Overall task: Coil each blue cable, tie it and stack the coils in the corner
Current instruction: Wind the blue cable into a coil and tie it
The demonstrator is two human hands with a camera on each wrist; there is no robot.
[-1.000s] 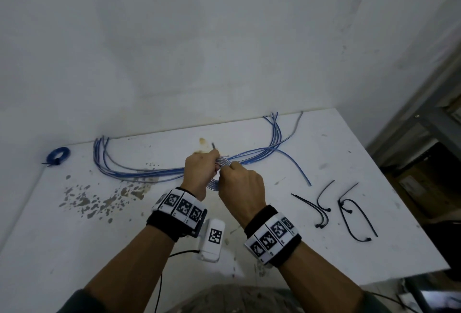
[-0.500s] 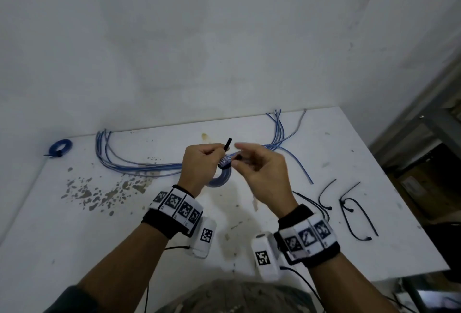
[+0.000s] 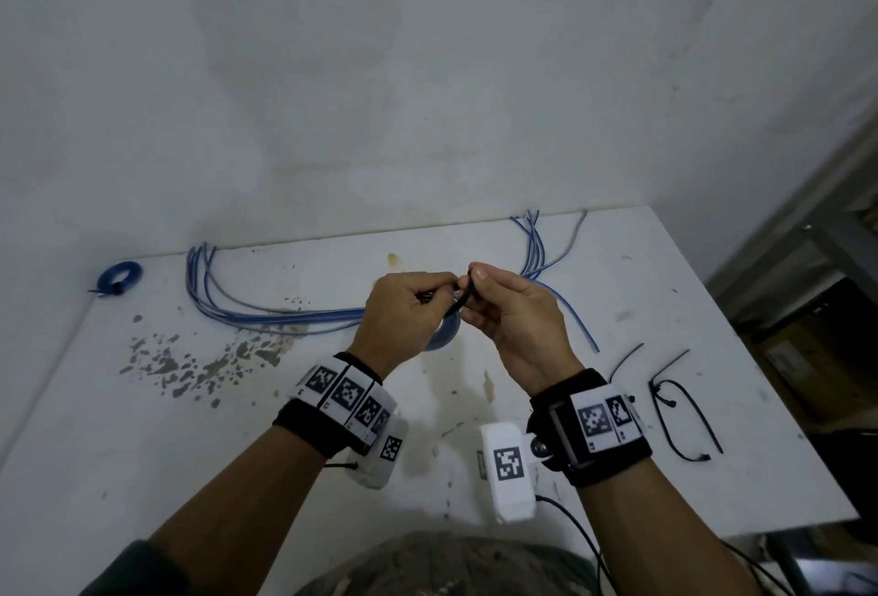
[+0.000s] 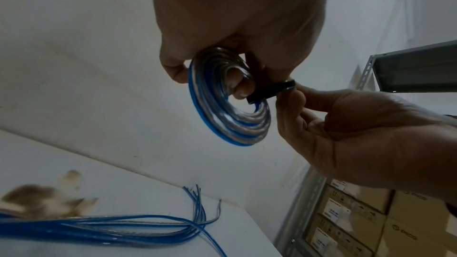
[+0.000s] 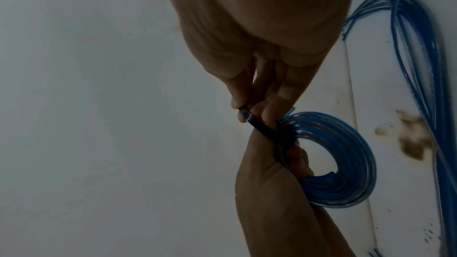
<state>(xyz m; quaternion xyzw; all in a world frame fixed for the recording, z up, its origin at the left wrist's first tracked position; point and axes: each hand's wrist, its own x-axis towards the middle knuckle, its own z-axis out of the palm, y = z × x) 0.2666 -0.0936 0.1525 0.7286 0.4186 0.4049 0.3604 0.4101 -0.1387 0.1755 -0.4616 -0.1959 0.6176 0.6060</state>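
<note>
My left hand (image 3: pixel 408 306) grips a small blue cable coil (image 4: pixel 230 101) above the middle of the white table (image 3: pixel 617 477); a finger passes through its centre. A black tie (image 4: pixel 269 93) wraps the coil's rim, and my right hand (image 3: pixel 503 310) pinches the tie's free end (image 5: pixel 247 116) between thumb and fingers. In the head view only the coil's lower edge (image 3: pixel 444 336) shows under the hands. A bundle of loose blue cables (image 3: pixel 266 315) lies along the back of the table. One tied blue coil (image 3: pixel 119 277) sits in the far left corner.
Several black ties (image 3: pixel 684 410) lie on the table at the right. Brown stains (image 3: pixel 190 358) mark the left part. A white wall (image 3: pixel 427 73) stands behind, and metal shelving with cardboard boxes (image 4: pixel 358 222) is to the right of the table.
Both hands lifted the coil off the table. The right hand, apart from the coil half a second ago, has closed in and now pinches the tie's end.
</note>
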